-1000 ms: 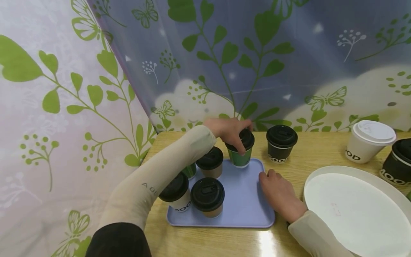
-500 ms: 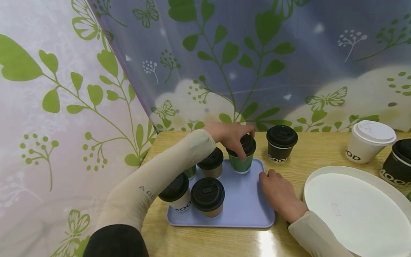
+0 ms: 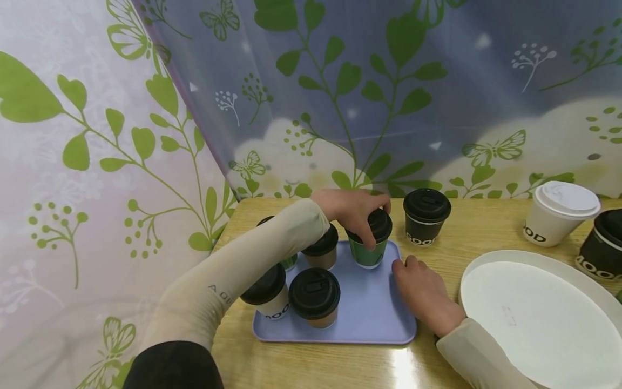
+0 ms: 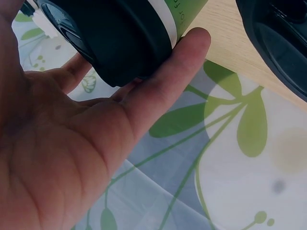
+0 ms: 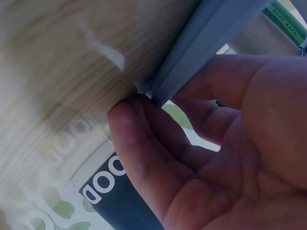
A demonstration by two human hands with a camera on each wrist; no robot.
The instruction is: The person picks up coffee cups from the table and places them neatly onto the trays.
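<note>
My left hand [image 3: 351,209] grips a green paper cup [image 3: 367,254] by its black lid, over the far right part of a lilac tray [image 3: 376,316]. In the left wrist view, fingers curve round the lid [image 4: 120,40]. My right hand [image 3: 421,289] pinches the tray's right edge; the right wrist view has the tray rim [image 5: 206,52] between thumb and fingers. On the tray's left half stand a white cup [image 3: 274,309], two brown cups, one front [image 3: 314,294] and one behind [image 3: 322,258], and another green cup [image 3: 290,262], mostly hidden by the left sleeve.
A black lidded cup [image 3: 426,216] stands just beyond the tray's far right corner. Farther right are a round white tray [image 3: 478,265], a white lidded cup [image 3: 559,213] and a black cup [image 3: 601,246]. A patterned cloth [image 3: 311,108] hangs behind the table.
My left hand has brought the green cup a little nearer and to the right, further over the tray. The right hand stays at the tray's edge.
</note>
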